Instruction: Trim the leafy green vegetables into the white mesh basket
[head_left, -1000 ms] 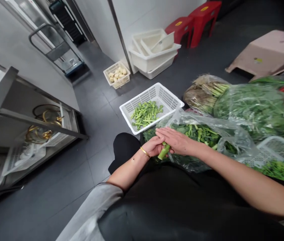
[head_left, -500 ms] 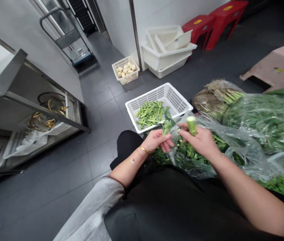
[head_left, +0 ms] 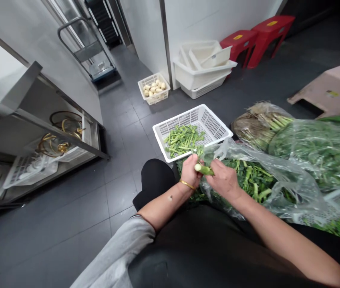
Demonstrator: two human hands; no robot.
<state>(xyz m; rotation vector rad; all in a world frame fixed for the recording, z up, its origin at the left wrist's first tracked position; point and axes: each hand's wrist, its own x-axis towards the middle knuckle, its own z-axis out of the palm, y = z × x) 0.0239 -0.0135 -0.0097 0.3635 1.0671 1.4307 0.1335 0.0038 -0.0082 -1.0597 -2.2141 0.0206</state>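
My left hand (head_left: 190,173) is closed around a leafy green piece (head_left: 199,152), close to the near edge of a white perforated basket (head_left: 218,125). Cut green stems (head_left: 183,139) lie in that basket. Against it, my right hand (head_left: 224,178) grips a thick green stalk (head_left: 204,169), whose pale cut end points left. The two hands nearly touch, and their fingertips are partly hidden. Under and right of them, an open clear plastic bag (head_left: 290,172) holds leafy green stalks (head_left: 252,180).
A small basket of pale bulbs (head_left: 154,87), stacked white bins (head_left: 200,76) and red stools (head_left: 238,38) stand beyond. Bagged greens (head_left: 322,148) and a pink stool (head_left: 332,90) are at right. A steel shelf (head_left: 58,130) and a trolley (head_left: 88,52) are at left.
My right hand has moved left and down to meet my left hand. The thick stalk has tipped from upright to nearly level. The view has shifted slightly.
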